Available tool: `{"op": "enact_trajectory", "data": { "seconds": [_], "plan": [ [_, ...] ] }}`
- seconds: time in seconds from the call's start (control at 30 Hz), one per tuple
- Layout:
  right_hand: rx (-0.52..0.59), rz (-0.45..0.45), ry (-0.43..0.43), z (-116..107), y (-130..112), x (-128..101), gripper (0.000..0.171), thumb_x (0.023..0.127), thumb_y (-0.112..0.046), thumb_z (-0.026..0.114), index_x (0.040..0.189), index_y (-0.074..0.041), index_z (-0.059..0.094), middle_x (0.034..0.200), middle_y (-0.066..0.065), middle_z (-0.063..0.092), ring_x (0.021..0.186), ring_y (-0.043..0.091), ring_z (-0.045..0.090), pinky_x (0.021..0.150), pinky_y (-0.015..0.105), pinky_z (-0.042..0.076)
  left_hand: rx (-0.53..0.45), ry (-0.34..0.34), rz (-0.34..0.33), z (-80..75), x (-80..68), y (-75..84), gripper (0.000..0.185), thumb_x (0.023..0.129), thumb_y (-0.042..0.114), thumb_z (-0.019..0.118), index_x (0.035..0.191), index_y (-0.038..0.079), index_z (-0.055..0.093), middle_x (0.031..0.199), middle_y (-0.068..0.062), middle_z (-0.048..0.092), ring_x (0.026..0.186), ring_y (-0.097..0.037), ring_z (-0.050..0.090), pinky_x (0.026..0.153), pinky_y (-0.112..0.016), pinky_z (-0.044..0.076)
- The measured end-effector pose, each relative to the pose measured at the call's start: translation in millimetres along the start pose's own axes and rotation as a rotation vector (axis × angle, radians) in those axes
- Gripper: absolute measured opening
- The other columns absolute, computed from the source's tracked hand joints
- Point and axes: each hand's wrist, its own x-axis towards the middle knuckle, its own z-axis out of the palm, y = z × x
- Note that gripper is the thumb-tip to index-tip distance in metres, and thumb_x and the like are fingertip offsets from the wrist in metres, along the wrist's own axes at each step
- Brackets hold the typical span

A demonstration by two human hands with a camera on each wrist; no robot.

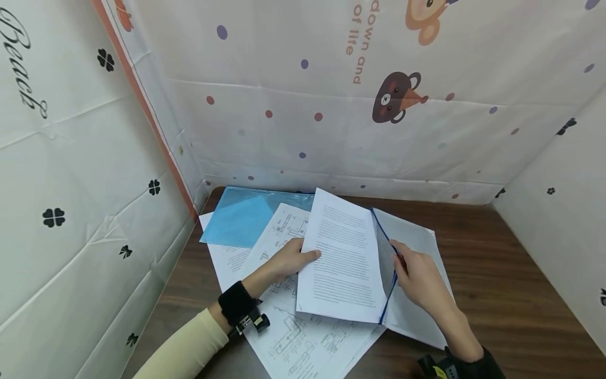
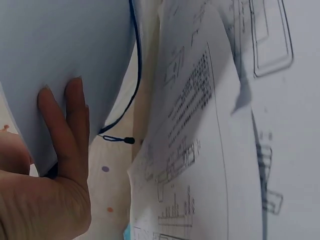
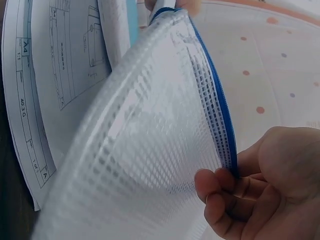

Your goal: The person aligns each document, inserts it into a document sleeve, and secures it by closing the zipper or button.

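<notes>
My left hand [image 1: 290,259] pinches the left edge of a printed sheet stack [image 1: 341,263], thumb on the text side and fingers spread behind it. The sheets' right side meets the blue-zippered mouth of a clear mesh zipper pouch [image 1: 418,284]; how far they reach inside cannot be told. On the pouch's opening edge, my right hand [image 1: 421,276] pinches the blue zipper rim. In the right wrist view the pouch's grid-patterned plastic [image 3: 150,130] spreads out beside the curled fingers [image 3: 225,195]. A zipper pull [image 2: 119,139] dangles in the left wrist view.
Loose sheets with technical drawings [image 1: 303,342] lie under and left of the pouch. A blue translucent folder [image 1: 241,216] rests at the back left of the wooden table [image 1: 492,273]. Patterned cloth [image 1: 284,95] walls in the back and sides.
</notes>
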Motion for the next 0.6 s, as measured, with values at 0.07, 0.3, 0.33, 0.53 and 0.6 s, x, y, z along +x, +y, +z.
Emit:
{"op": "enact_trajectory", "data": {
  "seconds": [0.07,0.3,0.33,0.53,0.6],
  "plan": [
    [-0.011,-0.008,0.008,0,1,0,0.037,0.104,-0.001,0.063,0.140,0.009,0.060,0.071,-0.001,0.056,0.059,0.011,0.048,0.050,0.025,0.041,-0.007,-0.012,0.017,1.6,0.3,0.6,0.039,0.110,0.024,0.058,0.145,0.006,0.061,0.105,-0.009,0.078,0.084,-0.029,0.079,0.070,-0.041,0.064],
    [0.005,-0.061,0.013,4,4,2,0.037,0.103,0.001,0.063,0.140,0.008,0.061,0.075,0.001,0.060,0.058,0.009,0.047,0.051,0.024,0.042,0.008,-0.006,-0.003,6.5,5.5,3.2,0.037,0.110,0.024,0.058,0.143,0.008,0.063,0.103,-0.008,0.079,0.083,-0.028,0.079,0.069,-0.040,0.064],
    [0.016,-0.068,0.013,5,4,2,0.037,0.103,0.002,0.063,0.140,0.007,0.061,0.074,0.000,0.059,0.058,0.009,0.047,0.050,0.024,0.042,0.011,-0.007,-0.007,7.5,6.6,3.1,0.036,0.110,0.024,0.058,0.142,0.008,0.063,0.103,-0.008,0.079,0.083,-0.028,0.079,0.069,-0.040,0.064],
    [0.039,-0.114,0.039,9,8,3,0.036,0.105,0.001,0.060,0.140,0.008,0.061,0.070,-0.005,0.051,0.057,0.005,0.044,0.050,0.024,0.041,-0.005,-0.019,-0.005,13.3,10.3,3.3,0.039,0.110,0.023,0.058,0.146,0.008,0.061,0.106,-0.009,0.078,0.084,-0.029,0.079,0.070,-0.041,0.064],
    [0.044,-0.123,0.051,10,9,3,0.036,0.105,0.001,0.060,0.140,0.007,0.061,0.070,-0.005,0.051,0.057,0.005,0.044,0.050,0.024,0.041,-0.006,-0.016,-0.007,14.3,10.4,4.0,0.040,0.110,0.023,0.058,0.147,0.008,0.060,0.106,-0.009,0.078,0.084,-0.029,0.079,0.070,-0.041,0.064]
  ]
}}
